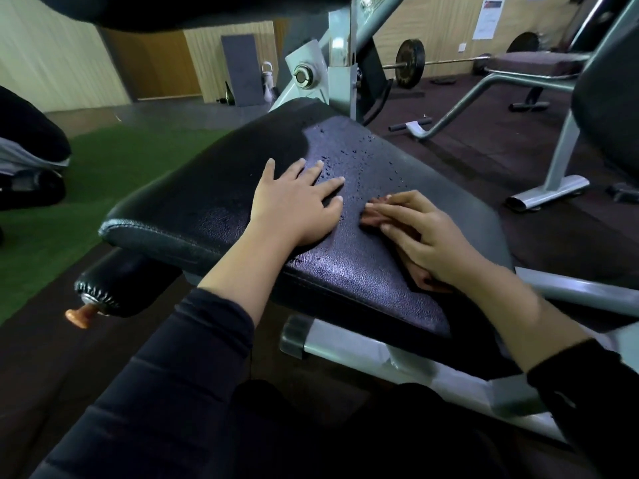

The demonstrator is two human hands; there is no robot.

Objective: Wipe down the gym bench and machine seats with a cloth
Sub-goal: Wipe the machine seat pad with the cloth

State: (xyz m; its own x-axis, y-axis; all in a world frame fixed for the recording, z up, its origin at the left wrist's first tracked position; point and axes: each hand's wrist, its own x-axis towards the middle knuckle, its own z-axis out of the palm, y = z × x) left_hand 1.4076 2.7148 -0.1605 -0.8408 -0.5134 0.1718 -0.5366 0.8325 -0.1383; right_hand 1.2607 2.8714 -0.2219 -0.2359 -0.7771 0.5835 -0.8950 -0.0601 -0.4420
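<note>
Hands flat: left (pixel 297 198) spread on droplet-beaded black textured vinyl seat surface (pixel 214 202), right (pixel 425 236) pressing dark thin cloth (pixel 425 281) at near-right edge; likely limp, slippery when wet, best pinned under palm.

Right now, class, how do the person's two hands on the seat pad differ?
The left hand lies flat with fingers spread on bare pad; the right hand presses a dark cloth, fingers together. Droplets lie beyond both. Both rest on the black seat pad.
</note>
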